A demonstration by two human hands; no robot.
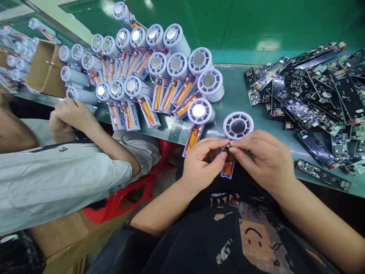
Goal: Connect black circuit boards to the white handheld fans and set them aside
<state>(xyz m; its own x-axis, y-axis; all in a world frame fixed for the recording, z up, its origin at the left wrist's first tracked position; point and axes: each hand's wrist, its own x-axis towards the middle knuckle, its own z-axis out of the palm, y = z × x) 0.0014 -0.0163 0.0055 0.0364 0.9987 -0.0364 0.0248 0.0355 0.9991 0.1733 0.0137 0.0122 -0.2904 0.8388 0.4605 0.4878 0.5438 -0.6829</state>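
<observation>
Both hands meet over a lilac fan unit (238, 125) whose round head rests at the table's front edge, with its orange-filled handle (227, 171) pointing toward my body. My left hand (203, 161) pinches a small dark part (226, 147) between thumb and forefinger. From the other side, my right hand (261, 158) has thumb and forefinger closed at the same part's end; whether it grips a wire or connector is too small to tell. My fingers hide the middle of the fan unit.
Several finished-looking fan units (175, 65) stand in rows on the green table (228, 82) at the left. Black circuit boards (302, 108) lie heaped at the right. A person's hands (75, 114), a cardboard box (47, 68) and a red stool (122, 199) are farther left.
</observation>
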